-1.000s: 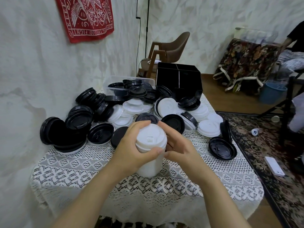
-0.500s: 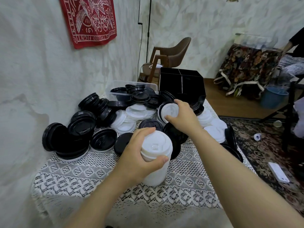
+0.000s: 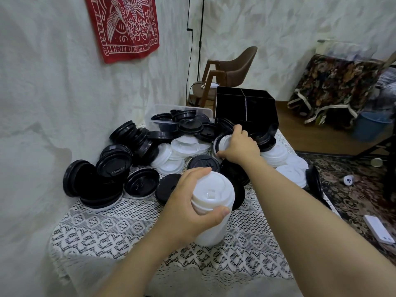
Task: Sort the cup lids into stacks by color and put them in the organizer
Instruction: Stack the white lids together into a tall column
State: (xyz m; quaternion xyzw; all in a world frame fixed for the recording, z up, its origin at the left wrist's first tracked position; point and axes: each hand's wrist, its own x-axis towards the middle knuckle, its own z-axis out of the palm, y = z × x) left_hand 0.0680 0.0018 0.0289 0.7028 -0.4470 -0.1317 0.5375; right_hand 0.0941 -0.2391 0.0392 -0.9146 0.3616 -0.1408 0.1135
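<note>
Gripping the upright white lid stack (image 3: 212, 213) near its top: left hand (image 3: 185, 211), stack base on the lace tablecloth (image 3: 107, 230). Right hand (image 3: 240, 146), well apart, fingers curled round a white lid (image 3: 224, 140) in the lid pile (image 3: 182, 147), beside the black organizer (image 3: 246, 108).

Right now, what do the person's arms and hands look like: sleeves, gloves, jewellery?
The left hand and right hand are bare: no gloves, rings, watch or bracelet visible. Left forearm and right forearm are bare too; no sleeve shows in frame.
</note>
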